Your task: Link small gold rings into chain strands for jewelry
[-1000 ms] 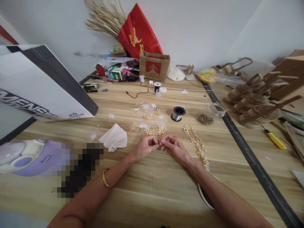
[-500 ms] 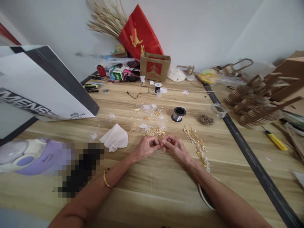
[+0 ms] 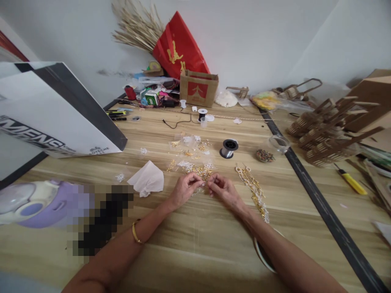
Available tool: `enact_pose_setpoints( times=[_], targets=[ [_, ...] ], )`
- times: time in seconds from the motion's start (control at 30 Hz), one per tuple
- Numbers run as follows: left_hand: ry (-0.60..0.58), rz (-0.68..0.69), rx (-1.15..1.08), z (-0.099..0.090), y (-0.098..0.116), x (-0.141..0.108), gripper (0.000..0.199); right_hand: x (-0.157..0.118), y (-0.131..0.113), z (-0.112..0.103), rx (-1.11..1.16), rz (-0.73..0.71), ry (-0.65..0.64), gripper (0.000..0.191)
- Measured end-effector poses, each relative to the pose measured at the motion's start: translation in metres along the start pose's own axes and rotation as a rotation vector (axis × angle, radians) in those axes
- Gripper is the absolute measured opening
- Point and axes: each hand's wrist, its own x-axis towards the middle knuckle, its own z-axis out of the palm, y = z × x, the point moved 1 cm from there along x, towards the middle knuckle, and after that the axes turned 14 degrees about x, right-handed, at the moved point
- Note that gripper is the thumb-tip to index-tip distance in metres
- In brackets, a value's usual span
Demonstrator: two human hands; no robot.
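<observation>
My left hand (image 3: 187, 188) and my right hand (image 3: 222, 189) meet low over the wooden table, thumbs and forefingers pinched close to each other. What they pinch is too small to name. A thin silvery strand (image 3: 198, 191) shows just below my left fingertips. Right beyond my fingers lies a loose pile of gold and silver beads (image 3: 198, 169). To the right of my right hand, gold and silver beaded chains (image 3: 255, 189) with ring ends lie stretched out. A black spool of silvery wire (image 3: 229, 149) stands beyond them.
A crumpled tissue (image 3: 147, 179) lies left of my hands. A clear jar (image 3: 278, 144) with dark beads lies on its side at the right, near small woven baskets (image 3: 324, 130) and a yellow-handled tool (image 3: 352, 181). A large white box (image 3: 61, 118) stands at the left.
My fingertips have moved slightly apart, and a silvery strand now shows beneath my left ones. Both hands stay over the same spot, and the view has shifted slightly.
</observation>
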Motion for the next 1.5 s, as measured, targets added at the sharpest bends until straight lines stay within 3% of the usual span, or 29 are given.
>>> enact_pose_setpoints(
  times=[0.27, 0.6, 1.0, 1.3, 1.5],
  targets=[
    [0.061, 0.153, 0.231, 0.0, 0.003, -0.002, 0.01, -0.004, -0.001, 0.002, -0.513, -0.322, -0.022, 0.01],
    [0.03, 0.092, 0.249, 0.002, -0.005, -0.001, 0.007, -0.008, -0.008, 0.006, -0.593, -0.392, -0.153, 0.017],
    [0.057, 0.105, 0.291, 0.0, -0.01, 0.0, 0.007, -0.011, -0.012, 0.011, -0.533, -0.347, -0.221, 0.017],
    [-0.033, -0.055, -0.126, -0.005, 0.0, 0.002, 0.02, -0.006, -0.008, 0.005, -0.211, -0.121, -0.001, 0.021],
    [-0.045, -0.042, -0.034, -0.005, 0.001, 0.003, 0.021, -0.002, -0.004, 0.002, -0.11, -0.08, 0.004, 0.024]
  ],
)
